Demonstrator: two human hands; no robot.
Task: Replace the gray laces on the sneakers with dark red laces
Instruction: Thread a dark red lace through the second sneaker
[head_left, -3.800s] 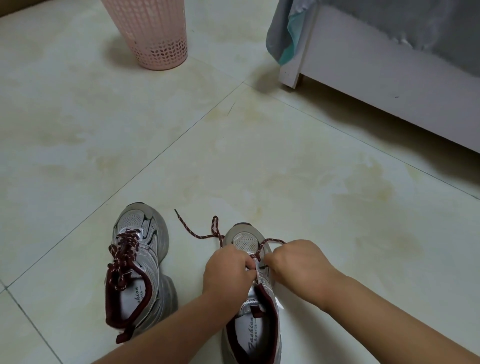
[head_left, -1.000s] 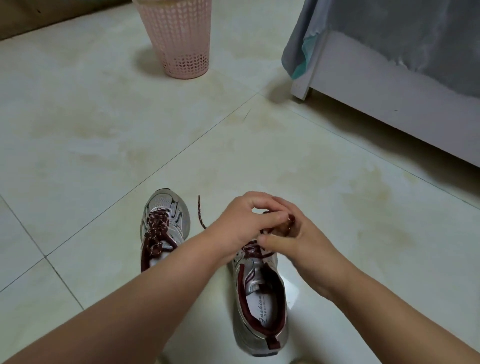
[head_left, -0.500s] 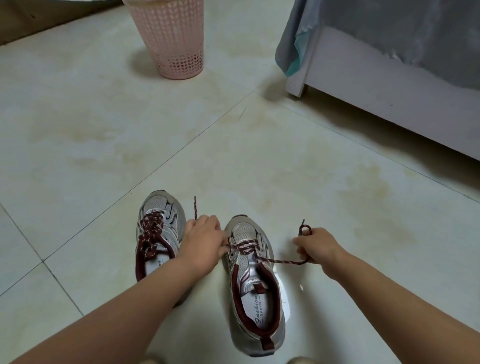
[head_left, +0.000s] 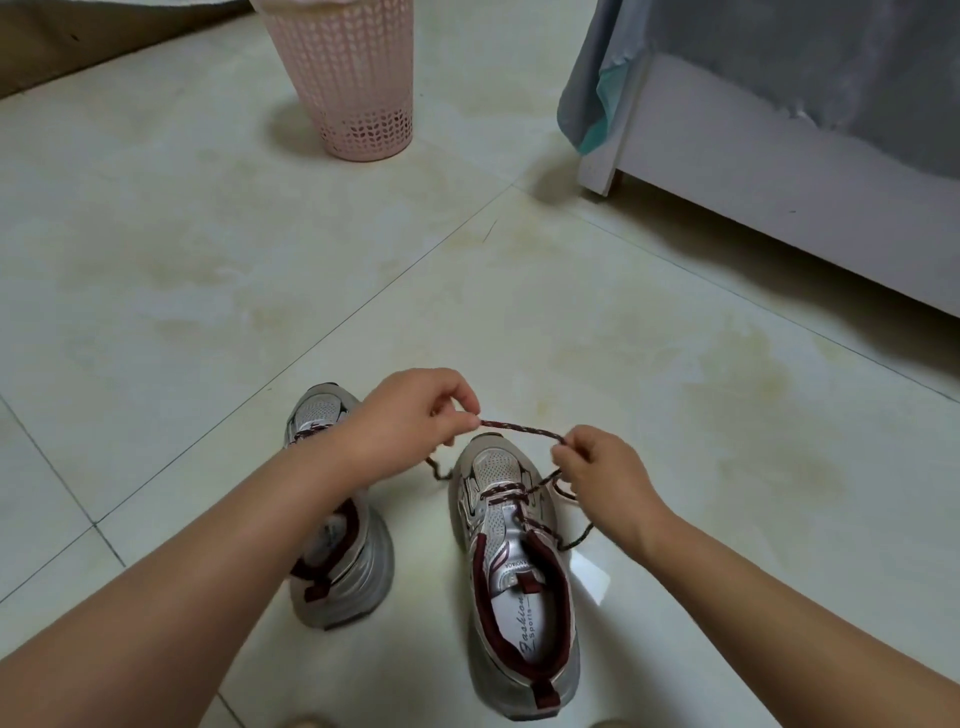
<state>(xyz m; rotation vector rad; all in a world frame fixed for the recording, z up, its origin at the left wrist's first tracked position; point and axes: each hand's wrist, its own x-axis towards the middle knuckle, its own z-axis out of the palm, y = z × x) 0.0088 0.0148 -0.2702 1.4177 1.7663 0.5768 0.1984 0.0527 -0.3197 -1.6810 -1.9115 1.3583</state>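
Note:
Two grey sneakers with dark red trim stand side by side on the tiled floor. The right sneaker (head_left: 519, 582) has a dark red lace (head_left: 519, 428) threaded through its eyelets. My left hand (head_left: 415, 415) and my right hand (head_left: 597, 467) each pinch this lace above the toe, and a short stretch runs taut between them. Loose lace ends trail down on both sides of the shoe. The left sneaker (head_left: 337, 566) is laced in dark red and partly hidden under my left forearm.
A pink perforated plastic basket (head_left: 348, 78) stands on the floor at the back. A white bed frame (head_left: 779, 197) with grey bedding hanging over it fills the back right. Pale floor tiles (head_left: 208, 270) surround the shoes.
Half a second ago my hands were apart, pulling the lace ends out to either side of the right sneaker. Now both are raised and closer together above its toe, holding a stretch of lace between them.

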